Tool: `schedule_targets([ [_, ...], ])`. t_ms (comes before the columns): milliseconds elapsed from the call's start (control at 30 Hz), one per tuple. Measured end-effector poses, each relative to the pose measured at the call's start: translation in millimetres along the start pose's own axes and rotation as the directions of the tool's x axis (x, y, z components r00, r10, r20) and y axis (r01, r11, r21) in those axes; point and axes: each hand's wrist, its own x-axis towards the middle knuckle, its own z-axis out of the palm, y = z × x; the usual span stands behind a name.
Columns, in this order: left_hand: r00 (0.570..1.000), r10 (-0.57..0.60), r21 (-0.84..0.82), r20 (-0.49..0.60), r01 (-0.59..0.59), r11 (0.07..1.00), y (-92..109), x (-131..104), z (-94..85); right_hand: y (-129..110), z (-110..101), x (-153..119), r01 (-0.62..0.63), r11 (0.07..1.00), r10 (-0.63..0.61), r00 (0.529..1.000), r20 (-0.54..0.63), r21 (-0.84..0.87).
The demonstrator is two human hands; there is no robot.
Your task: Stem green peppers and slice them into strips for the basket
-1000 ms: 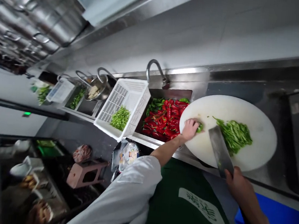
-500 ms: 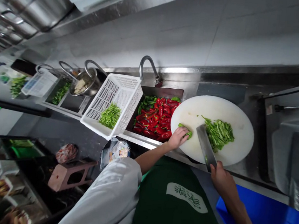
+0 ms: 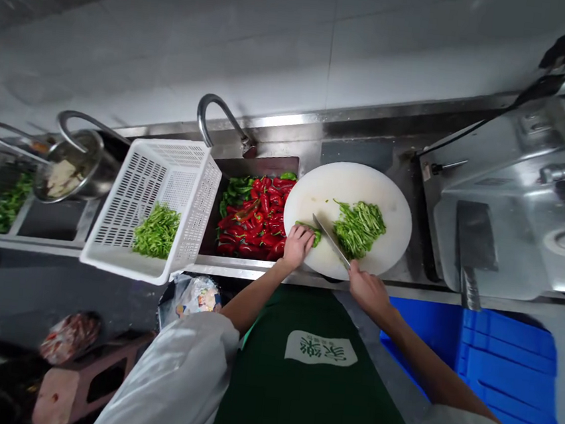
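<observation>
A round white cutting board [image 3: 360, 179] lies across the sink's edge. At its left side my left hand [image 3: 298, 245] is closed over a green pepper [image 3: 317, 235], mostly hidden under the fingers. My right hand [image 3: 366, 288] grips the handle of a cleaver [image 3: 332, 241], whose blade stands on edge between the held pepper and the cut pieces. Just right of the blade is a heap of shredded green pepper [image 3: 363, 228].
Red peppers [image 3: 256, 219] and some green ones fill the sink left of the board. A white basket [image 3: 196, 197] holds more shreds. Behind rises a faucet [image 3: 222, 113]. Another cleaver [image 3: 477, 234] lies at right, above a blue bin [image 3: 507, 373].
My view has swung to the right. The cleaver has turned from lying rather flat to standing on edge, its tip now nearer the pepper under my left hand.
</observation>
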Motion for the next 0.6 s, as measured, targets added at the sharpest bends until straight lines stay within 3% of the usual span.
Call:
schedule_targets([
  [200, 0.998, 0.004, 0.047, 0.066, -0.007, 0.999, 3.8, 6.8, -3.6, 4.0, -18.2, -9.5, 0.041, 0.993, -0.040, 0.999, 0.012, -0.106],
  [400, 0.997, 0.022, 0.060, 0.072, -0.027, 0.998, 5.3, 9.4, -4.1, -4.9, -19.9, 10.0, 0.025, 0.998, -0.024, 1.000, 0.017, -0.055],
  [600, 0.995, 0.051, 0.126, 0.084, -0.062, 0.990, 4.3, 9.6, -3.3, -7.1, -21.4, 7.2, 0.011, 0.995, -0.012, 1.000, -0.010, -0.100],
])
